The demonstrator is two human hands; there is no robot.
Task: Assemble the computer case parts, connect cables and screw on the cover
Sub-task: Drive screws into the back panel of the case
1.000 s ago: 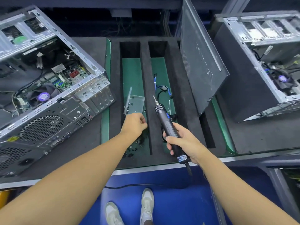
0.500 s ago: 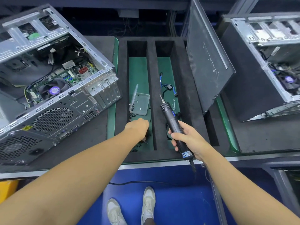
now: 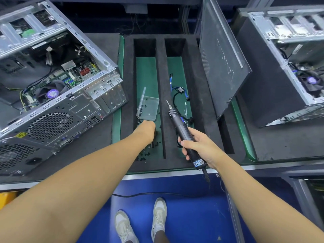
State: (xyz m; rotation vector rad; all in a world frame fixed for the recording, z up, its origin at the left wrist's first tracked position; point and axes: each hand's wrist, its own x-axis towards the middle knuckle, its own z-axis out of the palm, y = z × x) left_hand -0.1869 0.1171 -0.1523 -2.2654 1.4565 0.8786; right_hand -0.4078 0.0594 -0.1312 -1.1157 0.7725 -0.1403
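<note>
Left hand (image 3: 146, 129) lower than a second ago, moved from clear plastic box (image 3: 149, 111) onto loose black screws (image 3: 155, 144) in green-floored foam slot (image 3: 147, 74), fingers hidden, grip unclear, right hand (image 3: 199, 149), fingers (image 3: 186, 143) curled round slim black electric screwdriver (image 3: 178, 121), open grey metal computer case (image 3: 52, 109) at desk's left.

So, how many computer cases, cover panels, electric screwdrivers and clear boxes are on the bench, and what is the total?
Computer cases: 2
Cover panel: 1
Electric screwdriver: 1
Clear box: 1
Total: 5
</note>
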